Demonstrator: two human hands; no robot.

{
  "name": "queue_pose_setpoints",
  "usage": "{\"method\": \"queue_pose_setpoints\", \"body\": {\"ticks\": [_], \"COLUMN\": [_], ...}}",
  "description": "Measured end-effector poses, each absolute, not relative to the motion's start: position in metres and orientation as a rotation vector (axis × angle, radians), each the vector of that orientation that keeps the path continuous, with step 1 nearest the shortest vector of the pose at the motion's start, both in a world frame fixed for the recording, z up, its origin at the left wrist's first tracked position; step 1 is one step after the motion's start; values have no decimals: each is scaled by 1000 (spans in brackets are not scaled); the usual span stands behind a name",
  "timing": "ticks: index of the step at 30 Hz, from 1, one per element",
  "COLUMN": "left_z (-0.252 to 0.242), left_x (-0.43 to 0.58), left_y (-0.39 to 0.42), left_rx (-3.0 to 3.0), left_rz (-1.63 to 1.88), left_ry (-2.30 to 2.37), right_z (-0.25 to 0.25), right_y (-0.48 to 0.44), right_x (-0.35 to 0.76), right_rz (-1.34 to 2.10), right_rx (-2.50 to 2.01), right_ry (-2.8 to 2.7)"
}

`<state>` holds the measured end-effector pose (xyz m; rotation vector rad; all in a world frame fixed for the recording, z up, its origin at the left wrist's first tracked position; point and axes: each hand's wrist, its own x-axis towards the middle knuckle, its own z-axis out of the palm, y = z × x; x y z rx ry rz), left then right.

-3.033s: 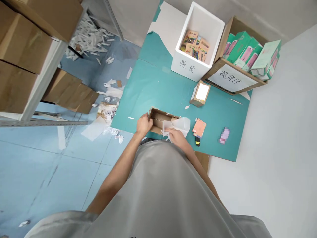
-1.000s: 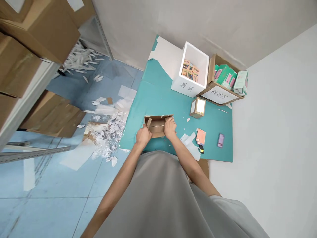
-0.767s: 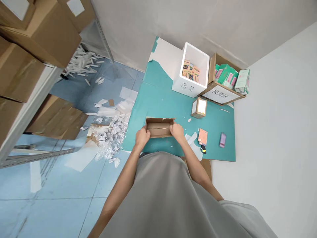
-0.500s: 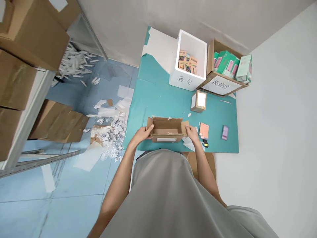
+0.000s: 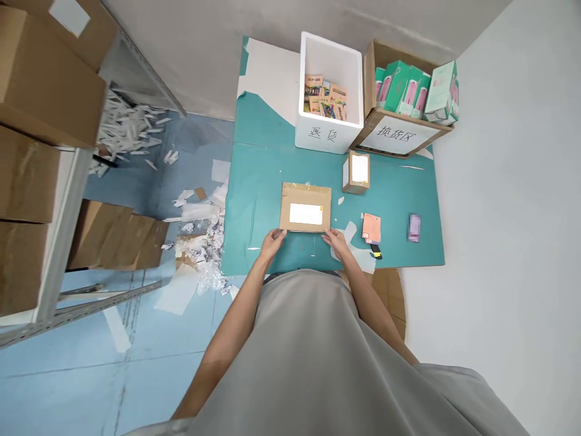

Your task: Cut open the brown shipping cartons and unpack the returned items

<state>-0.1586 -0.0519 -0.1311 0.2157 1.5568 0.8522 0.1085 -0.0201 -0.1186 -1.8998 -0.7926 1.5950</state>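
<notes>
Tipped toward the person since the earlier look, the brown box is at 12 o'clock, on or just over the green table. Left hand and right hand touch its 7 and 5 o'clock corners, fingers bent; I cannot tell if they pinch. It could fall crooked if one side slips. Now its white label shows, not its inside.

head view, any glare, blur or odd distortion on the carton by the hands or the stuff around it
Head view: the label on the carton is blown out to blank white; head view: the left hand and right hand show little blur; head view: the purple item is pixelated, and no hard shadows stand out.
</notes>
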Motion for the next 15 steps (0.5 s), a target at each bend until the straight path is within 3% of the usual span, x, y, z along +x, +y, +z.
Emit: {"method": "queue_pose_setpoints", "body": {"ticks": [15], "left_z": [-149], "left_x": [-76], "left_y": [-8], "left_rx": [-118], "left_rz": [1014], "left_ry": [1381], "right_z": [-144], "right_y": [-10], "right_x": [89], "right_rz": [1570], "right_rx": [-2053], "right_ry": [-1126]}}
